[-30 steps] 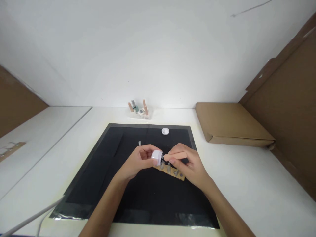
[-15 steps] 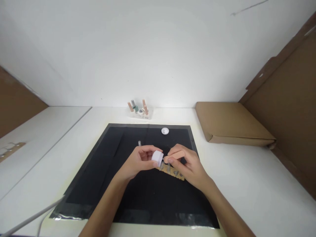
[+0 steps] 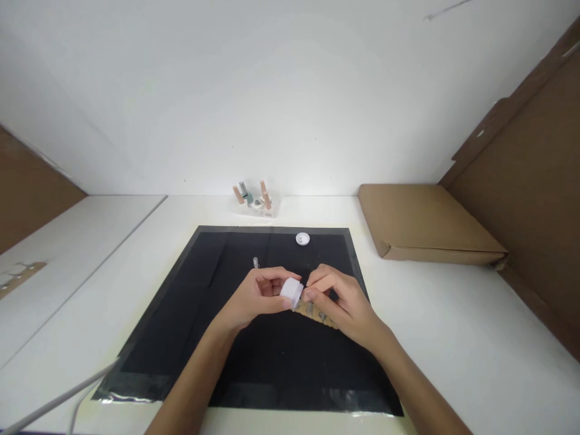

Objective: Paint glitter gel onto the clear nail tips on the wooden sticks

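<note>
My left hand (image 3: 260,296) grips a small white jar (image 3: 290,290) between thumb and fingers, tilted so that its open mouth faces right. In my right hand (image 3: 342,305) is a peach-coloured nail polish brush cap (image 3: 324,284), pinched with its narrow end at the jar's mouth; the tip itself is hidden. Beneath both hands lies a wooden strip (image 3: 328,321) carrying several clear nail tips (image 3: 310,310), partly covered. One more clear piece (image 3: 256,263) rests beyond my left hand. The jar's white lid (image 3: 302,239) sits upturned farther back.
A black mat (image 3: 181,338) covers the table's middle. Behind it stands a clear tray (image 3: 254,211) of polish bottles with peach and green caps. At the right is a flat cardboard box (image 3: 430,220). Another wooden strip (image 3: 20,280) lies far left, and a grey cable (image 3: 63,396) crosses the front-left corner.
The jar has tipped and shifted slightly right, closer to my right fingers. The peach cap has turned a little in my right hand, so less of it shows.
</note>
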Demonstrator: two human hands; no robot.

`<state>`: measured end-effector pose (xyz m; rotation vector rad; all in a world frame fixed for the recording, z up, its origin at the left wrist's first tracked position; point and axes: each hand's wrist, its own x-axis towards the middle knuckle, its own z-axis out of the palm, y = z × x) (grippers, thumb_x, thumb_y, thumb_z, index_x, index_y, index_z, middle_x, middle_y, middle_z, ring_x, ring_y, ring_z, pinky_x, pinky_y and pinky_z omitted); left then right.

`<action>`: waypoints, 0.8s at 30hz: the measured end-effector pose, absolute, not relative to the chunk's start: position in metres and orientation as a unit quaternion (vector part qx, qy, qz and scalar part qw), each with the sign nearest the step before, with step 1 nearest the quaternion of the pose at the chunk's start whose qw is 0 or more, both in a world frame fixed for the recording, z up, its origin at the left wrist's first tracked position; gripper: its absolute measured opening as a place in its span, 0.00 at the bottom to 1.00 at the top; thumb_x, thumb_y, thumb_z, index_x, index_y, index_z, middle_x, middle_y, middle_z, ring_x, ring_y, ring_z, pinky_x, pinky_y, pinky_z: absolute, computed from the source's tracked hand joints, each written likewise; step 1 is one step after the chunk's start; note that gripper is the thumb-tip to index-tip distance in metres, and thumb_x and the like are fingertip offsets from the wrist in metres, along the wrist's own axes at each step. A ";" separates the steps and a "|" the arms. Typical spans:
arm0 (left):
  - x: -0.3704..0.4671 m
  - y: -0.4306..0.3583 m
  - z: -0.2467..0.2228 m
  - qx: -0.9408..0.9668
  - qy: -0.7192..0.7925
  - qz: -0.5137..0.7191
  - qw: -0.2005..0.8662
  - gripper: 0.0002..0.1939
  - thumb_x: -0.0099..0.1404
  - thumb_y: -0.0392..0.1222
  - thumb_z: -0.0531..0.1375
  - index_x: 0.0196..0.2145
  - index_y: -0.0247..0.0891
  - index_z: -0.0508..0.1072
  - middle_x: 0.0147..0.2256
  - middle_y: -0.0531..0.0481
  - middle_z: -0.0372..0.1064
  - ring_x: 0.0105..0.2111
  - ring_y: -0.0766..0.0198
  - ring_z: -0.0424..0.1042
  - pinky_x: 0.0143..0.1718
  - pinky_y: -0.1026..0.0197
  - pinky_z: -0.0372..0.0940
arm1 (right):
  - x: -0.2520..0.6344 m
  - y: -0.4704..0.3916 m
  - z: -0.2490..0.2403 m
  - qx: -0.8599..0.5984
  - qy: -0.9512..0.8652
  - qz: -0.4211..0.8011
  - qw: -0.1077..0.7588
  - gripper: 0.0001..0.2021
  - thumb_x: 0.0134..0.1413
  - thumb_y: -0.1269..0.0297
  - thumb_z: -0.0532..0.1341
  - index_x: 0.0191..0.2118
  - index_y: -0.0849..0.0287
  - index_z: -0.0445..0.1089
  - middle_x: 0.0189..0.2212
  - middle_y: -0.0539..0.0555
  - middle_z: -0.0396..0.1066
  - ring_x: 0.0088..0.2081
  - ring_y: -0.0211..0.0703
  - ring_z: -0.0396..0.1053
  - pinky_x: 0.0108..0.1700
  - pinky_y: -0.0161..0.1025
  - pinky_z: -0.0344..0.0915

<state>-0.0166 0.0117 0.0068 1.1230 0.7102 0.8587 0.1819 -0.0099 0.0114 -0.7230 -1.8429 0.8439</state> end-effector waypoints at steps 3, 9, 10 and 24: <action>-0.016 0.013 0.007 0.505 0.318 0.386 0.704 0.19 0.43 0.39 0.73 0.36 0.36 0.80 0.29 0.51 0.73 0.29 0.67 0.69 0.31 0.66 0.64 | 0.182 -0.010 0.012 -0.299 -0.753 0.352 0.469 0.09 0.63 0.65 0.55 0.30 0.56 0.64 0.31 0.51 0.68 0.32 0.38 0.67 0.31 0.35 0.63; -0.015 0.013 0.006 0.514 0.317 0.393 0.694 0.19 0.43 0.38 0.73 0.37 0.37 0.81 0.29 0.51 0.72 0.29 0.68 0.68 0.30 0.68 0.63 | 0.177 -0.011 0.012 -0.348 -0.689 0.426 0.472 0.12 0.63 0.62 0.56 0.27 0.58 0.64 0.30 0.51 0.68 0.28 0.35 0.65 0.27 0.32 0.60; -0.015 0.013 0.006 0.515 0.317 0.395 0.691 0.20 0.43 0.38 0.73 0.36 0.37 0.81 0.29 0.51 0.72 0.28 0.68 0.68 0.30 0.68 0.63 | 0.175 -0.011 0.012 -0.360 -0.671 0.442 0.474 0.12 0.62 0.61 0.56 0.27 0.58 0.64 0.29 0.50 0.68 0.27 0.34 0.65 0.27 0.32 0.60; -0.018 0.011 0.013 0.510 0.324 0.415 0.681 0.21 0.41 0.43 0.74 0.35 0.38 0.81 0.28 0.50 0.72 0.29 0.65 0.68 0.32 0.65 0.64 | 0.173 -0.008 0.011 -0.393 -0.526 0.498 0.567 0.15 0.56 0.56 0.62 0.24 0.59 0.62 0.23 0.48 0.70 0.16 0.29 0.58 0.17 0.29 0.56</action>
